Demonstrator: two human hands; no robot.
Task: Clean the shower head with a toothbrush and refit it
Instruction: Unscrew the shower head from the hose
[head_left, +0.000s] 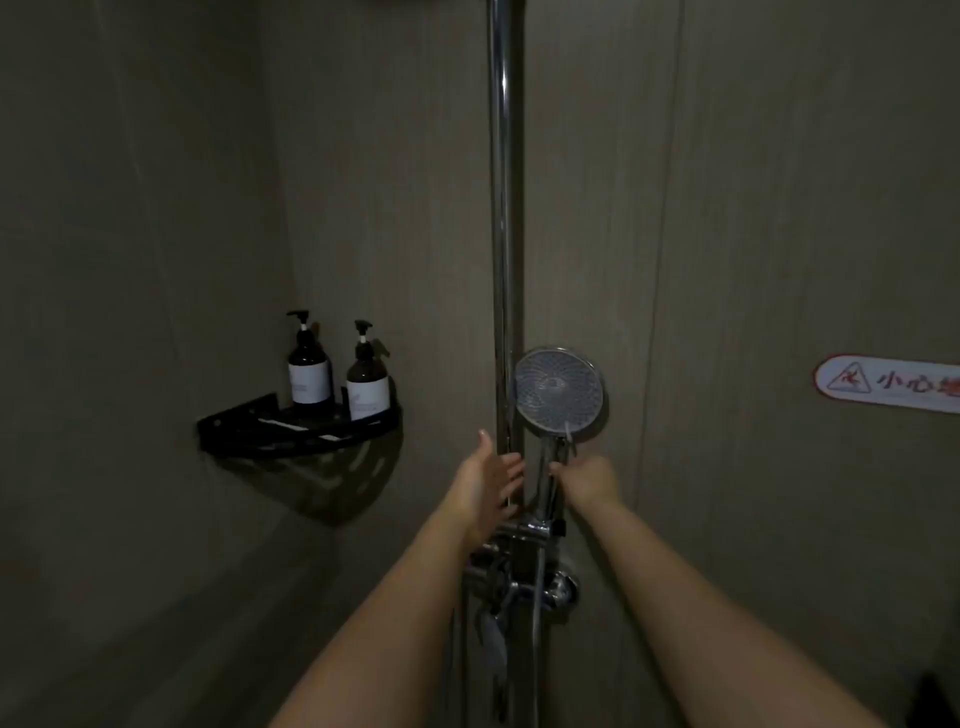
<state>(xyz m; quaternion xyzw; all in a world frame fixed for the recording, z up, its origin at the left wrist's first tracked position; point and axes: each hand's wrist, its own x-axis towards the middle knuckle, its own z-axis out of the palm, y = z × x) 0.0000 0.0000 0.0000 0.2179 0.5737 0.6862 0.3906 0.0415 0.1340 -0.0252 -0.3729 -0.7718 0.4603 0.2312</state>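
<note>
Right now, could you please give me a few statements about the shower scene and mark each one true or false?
1. The right hand grips the handle of the shower head. True.
2. The left hand is clenched in a fist. False: its fingers are straight, beside the chrome riser pipe.
3. Two pump bottles stand on the black corner shelf. True.
4. The shower head's nozzle face points toward the wall. False: it faces the camera.
5. A warning sign is on the right-hand wall. True.
</note>
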